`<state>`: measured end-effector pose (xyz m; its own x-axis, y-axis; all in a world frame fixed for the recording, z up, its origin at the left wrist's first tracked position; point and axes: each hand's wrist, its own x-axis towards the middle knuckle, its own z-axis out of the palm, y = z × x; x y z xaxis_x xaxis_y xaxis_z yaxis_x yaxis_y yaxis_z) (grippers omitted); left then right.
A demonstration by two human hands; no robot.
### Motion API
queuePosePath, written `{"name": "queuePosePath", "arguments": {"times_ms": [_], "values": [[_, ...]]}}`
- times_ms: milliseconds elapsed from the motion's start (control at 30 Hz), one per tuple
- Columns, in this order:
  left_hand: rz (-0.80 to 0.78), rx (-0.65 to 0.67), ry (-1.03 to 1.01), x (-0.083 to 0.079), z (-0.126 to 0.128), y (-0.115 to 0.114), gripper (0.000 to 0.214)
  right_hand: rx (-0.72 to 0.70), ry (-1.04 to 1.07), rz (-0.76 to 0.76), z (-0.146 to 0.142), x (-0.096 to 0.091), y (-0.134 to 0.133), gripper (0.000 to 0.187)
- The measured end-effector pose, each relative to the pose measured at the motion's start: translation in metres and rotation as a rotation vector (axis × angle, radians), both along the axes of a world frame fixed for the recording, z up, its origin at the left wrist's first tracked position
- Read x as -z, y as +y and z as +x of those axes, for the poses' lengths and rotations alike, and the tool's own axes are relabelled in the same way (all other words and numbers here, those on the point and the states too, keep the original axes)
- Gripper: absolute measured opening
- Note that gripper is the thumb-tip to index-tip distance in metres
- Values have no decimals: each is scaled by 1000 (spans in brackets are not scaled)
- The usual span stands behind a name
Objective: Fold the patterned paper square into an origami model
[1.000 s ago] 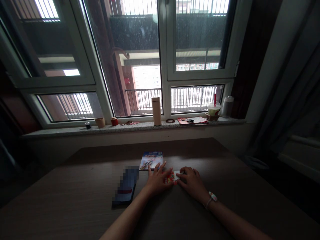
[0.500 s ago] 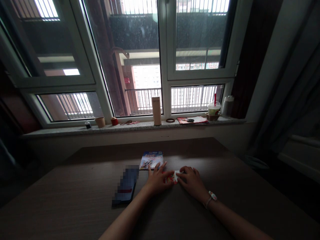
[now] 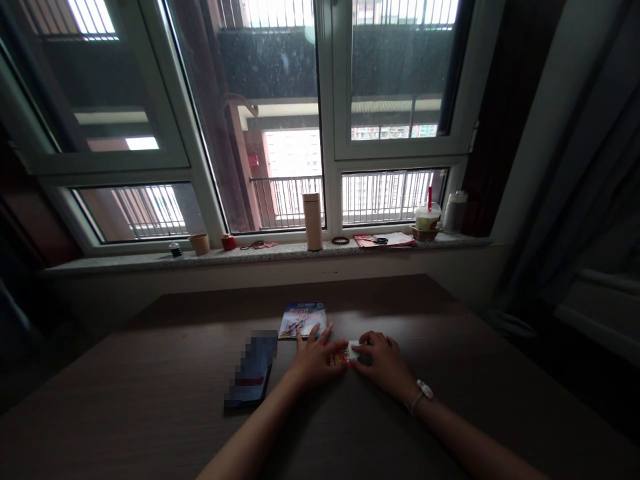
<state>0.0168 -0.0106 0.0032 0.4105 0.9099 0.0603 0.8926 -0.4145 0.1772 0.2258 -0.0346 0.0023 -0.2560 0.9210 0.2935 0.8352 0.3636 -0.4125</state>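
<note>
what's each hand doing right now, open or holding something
Left hand: open, fingers spread, thumb and forefinger at the red-and-white packet.
Right hand: curled at the packet's white end; whether it grips cannot be told.

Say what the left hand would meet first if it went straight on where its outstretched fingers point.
Probably the blue-and-white booklet: the left hand overlaps its near edge in this view, though whether the fingertips touch or hover is unclear.
</note>
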Motion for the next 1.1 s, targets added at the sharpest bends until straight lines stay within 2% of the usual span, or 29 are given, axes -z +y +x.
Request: {"name": "queuePosePath", "arguments": {"times_ms": [567,800,1100], "values": [[24,12,-7,-4,0,-2,50,-43,58,-18,5,3,2,33],[50,-42,-49,-4,7,-2,39,-40,85,-33,5,5,5,24],[78,-66,-82,0,11,-2,46,-38,93,-43,5,6,8,25]]}}
